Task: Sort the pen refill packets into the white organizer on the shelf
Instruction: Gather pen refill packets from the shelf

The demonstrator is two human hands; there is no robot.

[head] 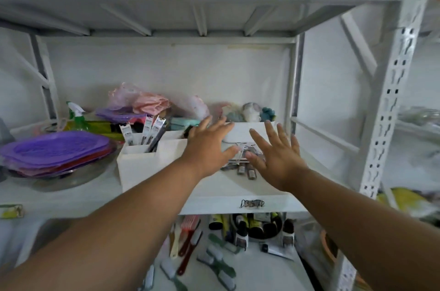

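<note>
I am reaching both arms over the middle shelf [238,186] of a white metal rack, my left hand [207,148] and right hand [277,160] both spread flat, fingers straight, grasping nothing. They are hovering above a loose pile of pen refill packets [245,164] lying on the shelf (partly hidden under my palms, so I cannot tell whether I am touching them). Just to the left, the white organizer [142,162] is holding three upright packets [147,132] in a rear compartment. A stack of purple plates [54,150] is sitting further left.
</note>
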